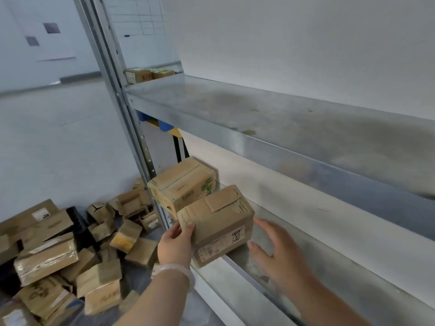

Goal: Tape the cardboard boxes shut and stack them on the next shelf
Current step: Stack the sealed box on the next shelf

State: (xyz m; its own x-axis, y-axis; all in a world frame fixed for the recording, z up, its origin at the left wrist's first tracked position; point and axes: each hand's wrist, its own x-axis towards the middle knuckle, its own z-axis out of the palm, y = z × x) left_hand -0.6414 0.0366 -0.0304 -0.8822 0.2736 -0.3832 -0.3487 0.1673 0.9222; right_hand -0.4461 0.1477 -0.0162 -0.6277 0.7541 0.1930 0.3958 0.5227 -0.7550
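Observation:
A small taped cardboard box with a label and black handwriting sits on the lower metal shelf, its front corner over the shelf's edge. My left hand grips the box's left end, thumb on top. My right hand hovers just right of the box with fingers spread, not clearly touching it. Behind and to the left, a larger box with green print rests on the same shelf.
A bare upper metal shelf runs overhead. A grey upright post stands at the shelf's left end. Several loose cardboard boxes lie heaped on the floor at lower left. More boxes sit on a far shelf.

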